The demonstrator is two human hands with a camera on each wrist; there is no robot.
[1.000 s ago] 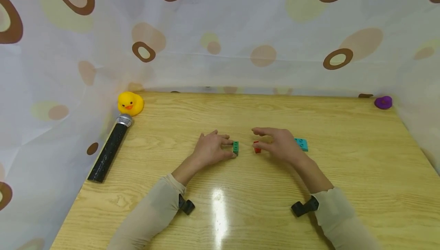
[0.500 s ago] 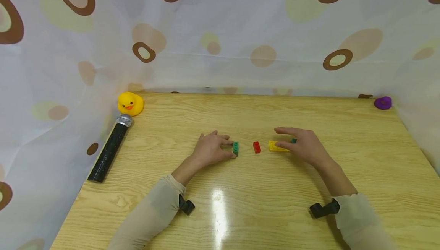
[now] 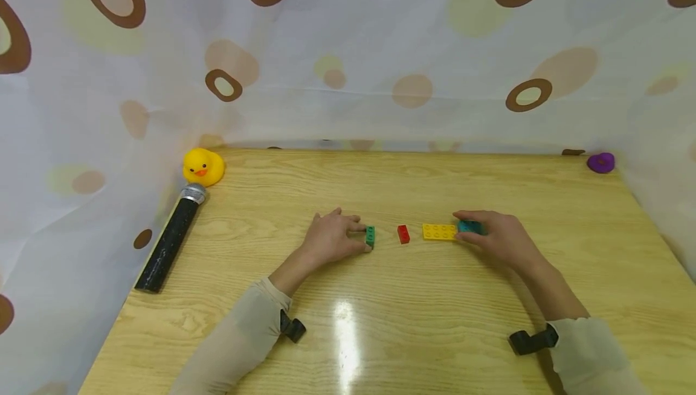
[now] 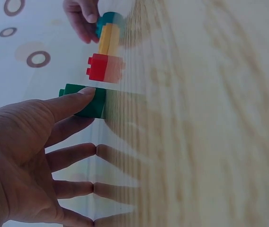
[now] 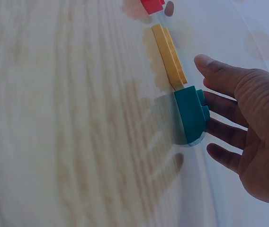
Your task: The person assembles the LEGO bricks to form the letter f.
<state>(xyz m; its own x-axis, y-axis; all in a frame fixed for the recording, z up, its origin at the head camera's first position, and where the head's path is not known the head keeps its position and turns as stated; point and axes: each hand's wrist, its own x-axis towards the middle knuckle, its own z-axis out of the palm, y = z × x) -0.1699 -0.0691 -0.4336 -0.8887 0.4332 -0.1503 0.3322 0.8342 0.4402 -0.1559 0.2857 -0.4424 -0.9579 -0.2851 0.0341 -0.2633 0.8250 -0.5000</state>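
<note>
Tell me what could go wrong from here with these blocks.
The right hand, placed around the teal block, might nudge the yellow block lying close beside it. The left hand pinches the green block; if that slides rightward, it could bump the nearby red block.

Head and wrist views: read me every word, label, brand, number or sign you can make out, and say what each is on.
None readable in any view.
Green block, red block, yellow block, teal block: no legible marks; any on the studs would be too small.
Microphone: pale specks on the handle, too small to make out.
Backdrop: rings and ovals, no lettering legible.
</note>
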